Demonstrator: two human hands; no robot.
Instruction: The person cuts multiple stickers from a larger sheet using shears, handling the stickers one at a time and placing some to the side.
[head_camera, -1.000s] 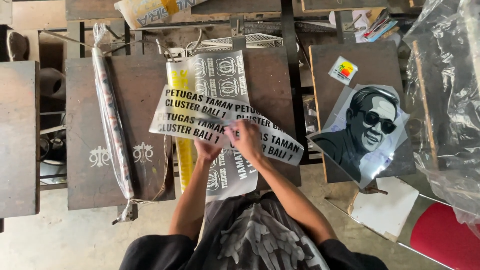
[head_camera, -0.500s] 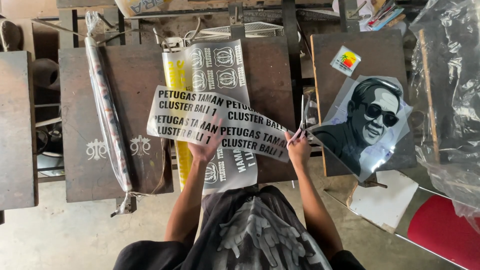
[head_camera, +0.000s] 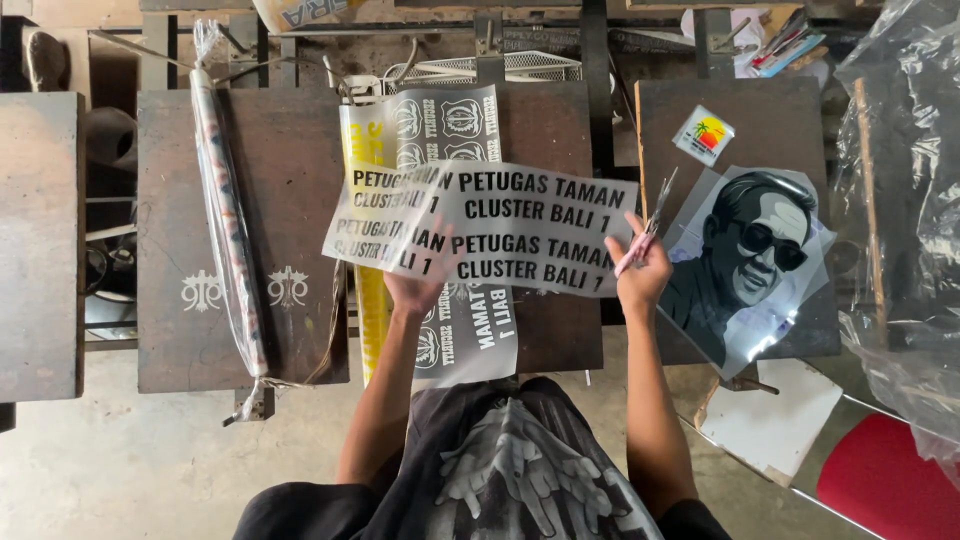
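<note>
Above dark boards (head_camera: 280, 200); both hands (head_camera: 420, 285) (head_camera: 640, 275) grasp lettered film (head_camera: 500, 225), stretched between each grip.

portrait film (head_camera: 745, 262), wrapped roll (head_camera: 226, 228), small sticker (head_camera: 702, 135), red seat (head_camera: 890, 485)

- Left hand (head_camera: 418, 285) is raised, palm away, fingers spread upward, forearm reaching straight forward.
- Right hand (head_camera: 640, 272) is closed in a pinch, forearm angled slightly inward.
</note>
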